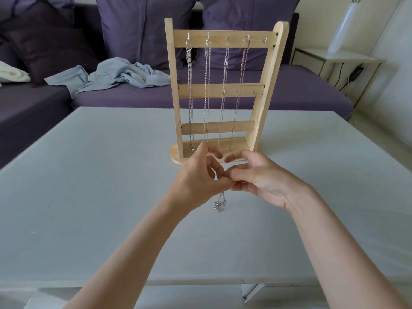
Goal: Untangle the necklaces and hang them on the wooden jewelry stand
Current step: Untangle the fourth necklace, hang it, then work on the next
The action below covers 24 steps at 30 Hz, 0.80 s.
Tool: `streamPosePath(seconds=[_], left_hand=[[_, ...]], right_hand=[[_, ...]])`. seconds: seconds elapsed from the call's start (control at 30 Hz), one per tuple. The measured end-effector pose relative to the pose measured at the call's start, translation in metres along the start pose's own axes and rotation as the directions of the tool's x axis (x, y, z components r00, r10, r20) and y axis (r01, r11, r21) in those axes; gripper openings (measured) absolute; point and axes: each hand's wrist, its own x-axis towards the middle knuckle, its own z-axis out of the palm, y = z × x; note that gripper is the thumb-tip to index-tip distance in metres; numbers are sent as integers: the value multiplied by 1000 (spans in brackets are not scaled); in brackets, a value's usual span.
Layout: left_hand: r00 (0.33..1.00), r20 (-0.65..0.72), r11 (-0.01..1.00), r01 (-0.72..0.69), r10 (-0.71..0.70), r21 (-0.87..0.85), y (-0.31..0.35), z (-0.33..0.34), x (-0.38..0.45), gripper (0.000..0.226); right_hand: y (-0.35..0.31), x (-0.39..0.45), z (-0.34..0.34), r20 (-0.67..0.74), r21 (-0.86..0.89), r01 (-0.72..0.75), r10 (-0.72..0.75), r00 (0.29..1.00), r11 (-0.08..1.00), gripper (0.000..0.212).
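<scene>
Last necklace (220,202) is pinched between left hand (196,179) and right hand (256,181) near the stand (220,90); bunched end dangles. Chain judged light, limp, snag-prone; best held by clasp end.

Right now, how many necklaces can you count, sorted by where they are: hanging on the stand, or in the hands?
Necklaces hanging on the wooden stand: 4, on the top bar's hooks, the first, second, third and fourth from the left
Necklace pinched between the left hand and the right hand, bunched end dangling: 1
Total: 5
</scene>
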Motion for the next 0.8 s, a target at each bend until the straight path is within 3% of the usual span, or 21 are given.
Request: streamPosePath(seconds=[0.53,0.8], left_hand=[[994,-7,994,-108,108,35,-1,2,0,43],[997,-58,995,-60,55,-82,-3,0,3,40]], right_hand=[[1,2,4,-62,42,-12,15,998,999,26],[2,4,2,-41,123,34,-29,999,992,27]])
